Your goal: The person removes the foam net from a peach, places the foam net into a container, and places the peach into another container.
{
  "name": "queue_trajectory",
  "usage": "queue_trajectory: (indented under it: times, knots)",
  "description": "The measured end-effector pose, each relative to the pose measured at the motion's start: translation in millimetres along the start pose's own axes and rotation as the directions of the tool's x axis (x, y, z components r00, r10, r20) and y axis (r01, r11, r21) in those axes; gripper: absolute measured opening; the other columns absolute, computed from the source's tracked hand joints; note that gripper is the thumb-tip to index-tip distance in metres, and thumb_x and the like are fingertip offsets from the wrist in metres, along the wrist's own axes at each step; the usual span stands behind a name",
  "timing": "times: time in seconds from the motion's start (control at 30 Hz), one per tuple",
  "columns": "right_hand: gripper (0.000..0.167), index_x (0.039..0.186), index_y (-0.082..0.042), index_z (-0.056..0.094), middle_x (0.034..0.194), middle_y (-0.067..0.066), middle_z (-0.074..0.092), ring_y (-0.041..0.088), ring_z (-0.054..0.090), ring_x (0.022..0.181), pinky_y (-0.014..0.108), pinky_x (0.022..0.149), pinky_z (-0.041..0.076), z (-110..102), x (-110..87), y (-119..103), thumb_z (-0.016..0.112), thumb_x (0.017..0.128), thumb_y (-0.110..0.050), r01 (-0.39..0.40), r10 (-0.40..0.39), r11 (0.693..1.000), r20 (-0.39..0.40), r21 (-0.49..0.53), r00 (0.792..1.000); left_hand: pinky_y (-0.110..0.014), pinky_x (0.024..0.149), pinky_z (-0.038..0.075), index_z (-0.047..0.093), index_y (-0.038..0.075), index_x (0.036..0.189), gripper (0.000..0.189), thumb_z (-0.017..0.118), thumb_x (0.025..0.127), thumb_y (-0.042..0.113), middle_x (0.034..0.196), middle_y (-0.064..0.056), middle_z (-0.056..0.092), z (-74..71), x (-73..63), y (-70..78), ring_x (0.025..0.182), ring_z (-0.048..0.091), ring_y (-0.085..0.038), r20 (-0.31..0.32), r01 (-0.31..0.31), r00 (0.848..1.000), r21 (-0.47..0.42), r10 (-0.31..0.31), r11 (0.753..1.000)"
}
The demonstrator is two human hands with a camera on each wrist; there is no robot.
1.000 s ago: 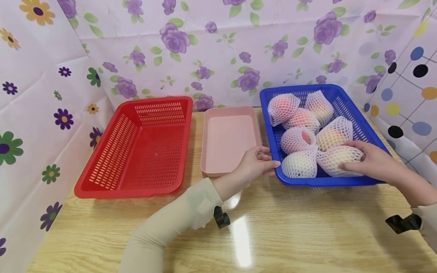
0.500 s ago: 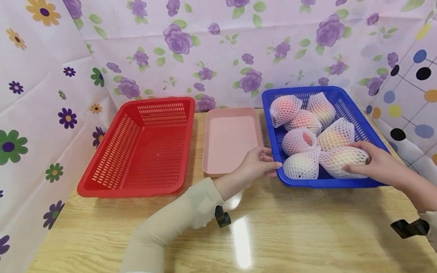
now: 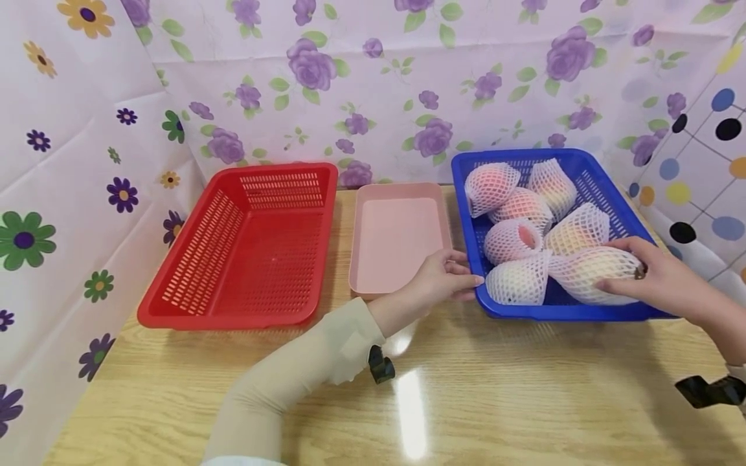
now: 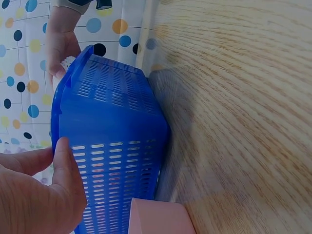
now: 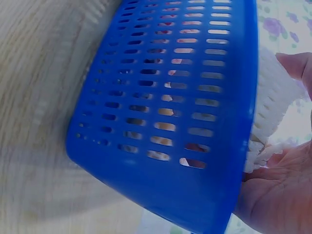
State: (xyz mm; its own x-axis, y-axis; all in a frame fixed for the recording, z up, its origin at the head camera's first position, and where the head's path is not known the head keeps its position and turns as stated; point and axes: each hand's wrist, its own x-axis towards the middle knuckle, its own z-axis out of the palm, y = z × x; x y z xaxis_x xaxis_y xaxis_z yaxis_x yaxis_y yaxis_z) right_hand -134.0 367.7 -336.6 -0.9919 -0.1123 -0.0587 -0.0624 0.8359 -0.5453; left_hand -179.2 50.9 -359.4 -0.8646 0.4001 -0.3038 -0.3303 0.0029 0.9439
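Several fruits in foam nets, some reddish and some pale yellow, lie in a blue plastic basket (image 3: 527, 157) at the right. My right hand (image 3: 664, 278) grips a pale fruit in a white foam net (image 3: 594, 275) at the basket's front right corner, thumb on the near side and fingers over the far end. That net's left end meets the net of the neighbouring pale fruit (image 3: 517, 281). My left hand (image 3: 445, 277) pinches the basket's left rim near the front corner. In the left wrist view, the left thumb (image 4: 66, 168) lies against the basket's outer wall.
A red plastic basket (image 3: 233, 321) with nothing in it stands on the left of the wooden table (image 3: 466, 388). Between the baskets lies a shallow pink tray (image 3: 399, 239), close to the blue one. Patterned cloths (image 3: 373, 84) hang behind and at both sides.
My right hand has moved slightly right with the netted fruit, stretching its net a little. My left hand stays at the basket rim. The whole head view has shifted slightly.
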Motion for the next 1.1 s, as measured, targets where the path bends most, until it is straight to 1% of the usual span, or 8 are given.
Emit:
queue_trajectory:
  times: [0.17,0.43,0.53,0.77,0.83,0.93,1.03,1.1]
  knots:
    - [0.065,0.130,0.007,0.040,0.111,0.028,0.051,-0.008,0.044,0.074,0.021,0.054,0.044,-7,-3.0,-3,0.073,0.083,-0.023,0.010,-0.010,1.000,-0.038,-0.001,0.999,-0.030,0.071,0.059,0.046,-0.004,0.126,0.050,0.067,0.081,-0.010,0.089,-0.007,0.054,0.3,1.4,0.0,0.070,0.060,-0.016,0.002,0.007,1.000,-0.019,-0.007,1.000]
    - [0.067,0.132,0.008,0.037,0.113,0.030,0.050,-0.007,0.045,0.074,0.020,0.054,0.045,-17,-2.7,-13,0.072,0.084,-0.023,-0.002,0.002,1.000,-0.034,-0.007,0.999,-0.031,0.071,0.060,0.046,-0.006,0.124,0.048,0.066,0.081,-0.012,0.087,-0.007,0.054,-0.4,1.3,1.1,0.068,0.059,-0.016,0.004,-0.001,1.000,-0.022,0.001,1.000]
    - [0.069,0.133,0.008,0.036,0.114,0.030,0.049,0.003,0.049,0.078,0.021,0.054,0.044,-18,-2.3,-17,0.072,0.084,-0.025,-0.004,0.004,1.000,-0.029,-0.019,1.000,-0.032,0.072,0.060,0.045,-0.007,0.125,0.049,0.066,0.081,-0.012,0.087,-0.008,0.053,0.0,0.9,1.0,0.069,0.059,-0.016,0.006,0.000,1.000,-0.021,0.000,1.000]
    - [0.071,0.135,0.008,0.034,0.121,0.034,0.041,0.046,0.049,0.094,0.032,0.058,0.046,-21,0.1,-29,0.070,0.085,-0.026,0.002,-0.003,0.999,-0.026,-0.044,1.000,-0.038,0.079,0.058,0.045,-0.008,0.125,0.050,0.066,0.080,-0.012,0.087,-0.008,0.054,0.9,0.3,0.9,0.069,0.059,-0.016,0.016,-0.008,1.000,-0.006,0.008,1.000]
    - [0.070,0.136,0.008,0.033,0.121,0.033,0.040,0.044,0.050,0.093,0.030,0.057,0.047,-23,1.1,-34,0.070,0.086,-0.024,0.007,-0.008,0.999,-0.024,-0.031,1.000,-0.042,0.082,0.056,0.045,-0.007,0.125,0.049,0.066,0.080,-0.012,0.087,-0.009,0.055,0.7,0.0,1.2,0.068,0.060,-0.016,0.013,-0.008,1.000,-0.004,0.008,1.000]
    - [0.068,0.137,0.007,0.031,0.119,0.031,0.040,0.021,0.055,0.084,0.023,0.054,0.048,-29,3.0,-40,0.069,0.087,-0.019,0.018,-0.017,1.000,-0.025,0.013,1.000,-0.043,0.084,0.056,0.045,-0.007,0.125,0.049,0.066,0.080,-0.012,0.088,-0.009,0.055,0.3,-0.2,1.5,0.067,0.060,-0.016,0.013,-0.006,1.000,0.000,0.006,1.000]
    - [0.068,0.139,0.004,0.029,0.120,0.028,0.039,0.000,0.048,0.077,0.018,0.055,0.047,-33,4.6,-46,0.068,0.088,-0.017,0.015,-0.014,0.999,-0.025,0.051,1.000,-0.038,0.078,0.058,0.045,-0.007,0.125,0.049,0.066,0.081,-0.012,0.090,-0.011,0.057,-0.6,-0.2,1.0,0.068,0.060,-0.017,0.015,-0.007,1.000,0.001,0.007,1.000]
    - [0.067,0.139,0.002,0.029,0.121,0.025,0.039,-0.006,0.045,0.075,0.017,0.055,0.048,-34,5.5,-49,0.068,0.088,-0.016,0.025,-0.023,0.997,-0.039,0.067,0.999,-0.037,0.077,0.059,0.044,-0.008,0.126,0.050,0.065,0.081,-0.012,0.093,-0.013,0.058,-2.1,-0.8,1.3,0.070,0.061,-0.019,0.025,-0.008,1.000,0.010,0.008,1.000]
